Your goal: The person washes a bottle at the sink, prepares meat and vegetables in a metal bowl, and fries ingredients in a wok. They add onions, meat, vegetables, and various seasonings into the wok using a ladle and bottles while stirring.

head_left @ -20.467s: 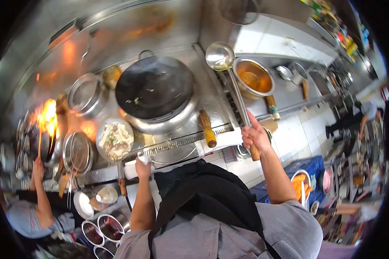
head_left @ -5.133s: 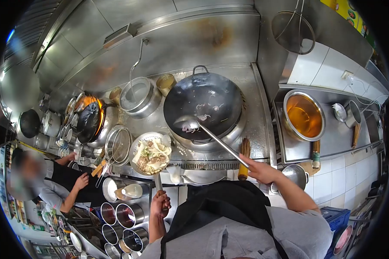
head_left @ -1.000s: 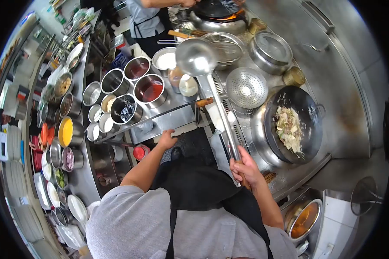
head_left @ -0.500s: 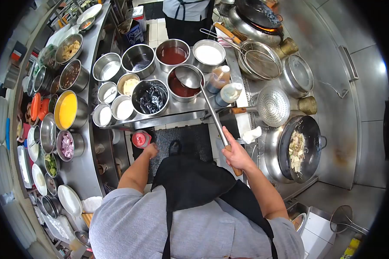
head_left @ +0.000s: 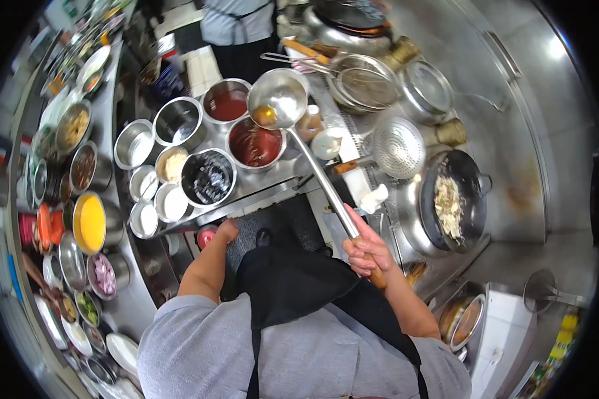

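My right hand (head_left: 368,251) is wrapped around the wooden handle of a long metal ladle (head_left: 318,169). Raised over the pots, the ladle's bowl has a small amber patch of liquid at its lower left. Just below it stands a pot of dark red sauce (head_left: 254,143), with a second red sauce pot (head_left: 226,101) behind. The bowl largely hides another pot at the back right. My left hand (head_left: 228,231) hangs low by the cart's front edge, curled closed with nothing visible in it, near a red-topped container (head_left: 206,236).
On the right, a wok (head_left: 472,206) holds pale cooked food, beside a perforated skimmer (head_left: 398,147) and stacked strainers (head_left: 366,83). Along the left counter (head_left: 136,302) sit several food bowls, including yellow liquid (head_left: 90,223). A co-worker (head_left: 236,26) stands beyond the cart.
The ladle's bowl has lifted off the red sauce pot toward the back, and amber liquid now shows in it. My view has turned, shifting the pots left and down. My left hand stays low.
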A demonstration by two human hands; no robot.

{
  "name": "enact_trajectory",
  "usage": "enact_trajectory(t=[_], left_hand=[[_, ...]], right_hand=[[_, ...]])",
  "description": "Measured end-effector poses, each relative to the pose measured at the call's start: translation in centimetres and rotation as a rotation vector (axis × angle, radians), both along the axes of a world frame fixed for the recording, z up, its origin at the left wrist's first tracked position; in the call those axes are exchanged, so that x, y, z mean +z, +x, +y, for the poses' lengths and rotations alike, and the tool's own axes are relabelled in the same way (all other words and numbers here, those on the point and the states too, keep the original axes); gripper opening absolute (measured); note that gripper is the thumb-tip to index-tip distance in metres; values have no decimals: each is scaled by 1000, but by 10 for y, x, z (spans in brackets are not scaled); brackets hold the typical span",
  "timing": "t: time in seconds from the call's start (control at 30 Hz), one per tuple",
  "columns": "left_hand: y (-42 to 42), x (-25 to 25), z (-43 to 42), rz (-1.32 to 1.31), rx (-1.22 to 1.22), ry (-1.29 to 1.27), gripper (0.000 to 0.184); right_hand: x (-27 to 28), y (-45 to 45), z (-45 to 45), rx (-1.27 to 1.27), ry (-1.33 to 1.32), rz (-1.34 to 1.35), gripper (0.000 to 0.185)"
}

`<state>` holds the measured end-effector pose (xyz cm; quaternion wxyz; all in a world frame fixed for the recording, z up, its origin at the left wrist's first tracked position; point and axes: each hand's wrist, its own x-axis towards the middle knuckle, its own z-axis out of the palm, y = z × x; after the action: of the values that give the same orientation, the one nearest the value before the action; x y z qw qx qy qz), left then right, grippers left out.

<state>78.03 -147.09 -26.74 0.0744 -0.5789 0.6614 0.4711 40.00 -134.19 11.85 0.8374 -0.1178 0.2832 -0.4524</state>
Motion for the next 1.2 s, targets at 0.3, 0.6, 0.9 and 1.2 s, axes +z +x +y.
enact_trajectory(t=[0.3,0.6,0.9,1.2], left_hand=[[-68,-1,-17,96,162,306,41],[-155,42,-30,35,21,349,46],[-200,90,-30,-38,-370,235,49],[-194,93,-46,-2,-479,187,47]], right_hand=[[30,-109,139,-649,-277,76,82],[46,-204,223,-875,397,1419,84],[-24,-195,265,-1354,48,320,66],[-63,-116,238,-1253,349,1113,82]])
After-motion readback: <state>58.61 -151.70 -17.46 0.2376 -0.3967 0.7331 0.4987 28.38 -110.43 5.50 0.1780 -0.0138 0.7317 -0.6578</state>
